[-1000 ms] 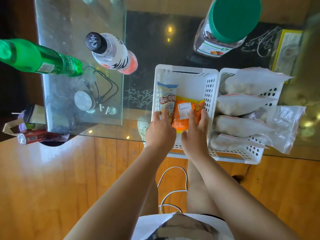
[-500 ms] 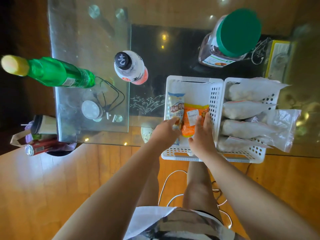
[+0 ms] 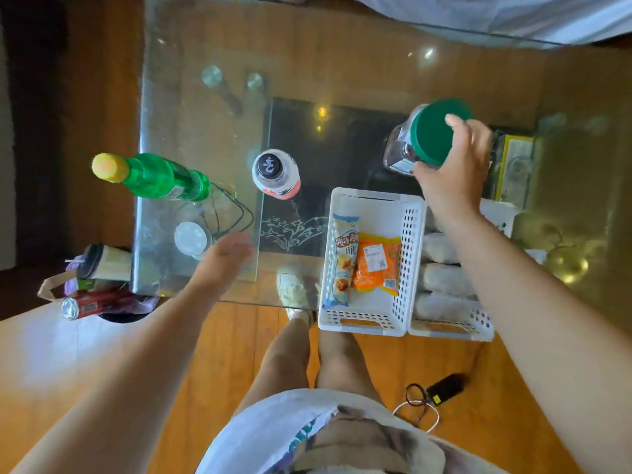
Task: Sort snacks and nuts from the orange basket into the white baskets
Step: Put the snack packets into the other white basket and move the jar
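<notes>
Two white baskets sit side by side at the near edge of the glass table [image 3: 342, 49], toward its right end. The left basket [image 3: 367, 328] holds a pale blue bread packet [image 3: 342, 265] lying lengthwise against its left wall and an orange snack packet [image 3: 376, 265] beside it, the two touching along one edge. The right basket [image 3: 451, 331] is filled with clear bags of pale contents [image 3: 439, 278], partly hidden under the forearm. Just beyond the baskets stands a jar with a green lid [image 3: 432, 131]; the right hand [image 3: 451, 172] grips the lid from the right side, fingers curled over its rim and thumb low on the near side. The left hand [image 3: 225, 258] hovers over the near edge of the table left of the baskets, fingers relaxed and spread, holding nothing; it is blurred. Toward the left edge stand a green bottle [image 3: 154, 176] with a yellow cap and, nearer the middle, a bottle with a black cap [image 3: 275, 172]. A round white disc [image 3: 189, 237] with a dark cable lies near the left hand. No orange basket is visible.
</notes>
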A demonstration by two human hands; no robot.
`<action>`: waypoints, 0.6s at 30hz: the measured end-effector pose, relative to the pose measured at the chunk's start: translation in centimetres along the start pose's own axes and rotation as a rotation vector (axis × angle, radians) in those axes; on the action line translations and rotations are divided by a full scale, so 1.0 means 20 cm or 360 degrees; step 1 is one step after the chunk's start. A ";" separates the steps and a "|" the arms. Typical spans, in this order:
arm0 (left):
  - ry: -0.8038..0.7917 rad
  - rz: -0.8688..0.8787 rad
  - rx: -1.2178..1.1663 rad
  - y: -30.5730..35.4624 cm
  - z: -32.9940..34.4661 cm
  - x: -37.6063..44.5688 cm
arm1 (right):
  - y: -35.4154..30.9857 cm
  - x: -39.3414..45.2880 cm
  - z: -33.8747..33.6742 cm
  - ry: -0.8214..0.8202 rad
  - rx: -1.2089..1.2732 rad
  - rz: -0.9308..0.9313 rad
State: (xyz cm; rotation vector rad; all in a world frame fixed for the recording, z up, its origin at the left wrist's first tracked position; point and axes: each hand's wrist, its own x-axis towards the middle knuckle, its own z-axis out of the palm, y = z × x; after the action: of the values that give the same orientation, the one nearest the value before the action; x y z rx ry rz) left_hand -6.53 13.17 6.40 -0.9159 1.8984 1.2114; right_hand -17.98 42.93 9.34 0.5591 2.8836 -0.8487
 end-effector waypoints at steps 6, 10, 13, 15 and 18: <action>0.0758 -0.0056 -0.0505 0.11 -0.40 -0.02 | 0.01 0.26 0.05 -0.0455 -0.0279 0.0202; 0.0866 0.0115 -0.0559 0.23 -0.57 0.00 | 0.06 0.30 0.07 -0.0389 -0.0370 0.0134; 0.0839 0.0109 -0.0423 0.32 -0.59 0.05 | 0.10 0.32 0.06 -0.0403 -0.0452 0.0056; 0.0838 0.0080 -0.0367 0.34 -0.59 0.09 | 0.10 0.32 0.06 -0.0372 -0.0425 0.0023; 0.0874 0.0152 -0.0341 0.33 -0.59 0.12 | 0.09 0.28 0.06 -0.0291 -0.0351 -0.0077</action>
State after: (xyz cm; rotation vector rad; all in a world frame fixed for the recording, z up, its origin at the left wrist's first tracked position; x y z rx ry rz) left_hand -15.31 3.87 11.05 -1.3987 2.2829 1.3334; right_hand -22.53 45.41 6.40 0.3701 2.7820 -0.5440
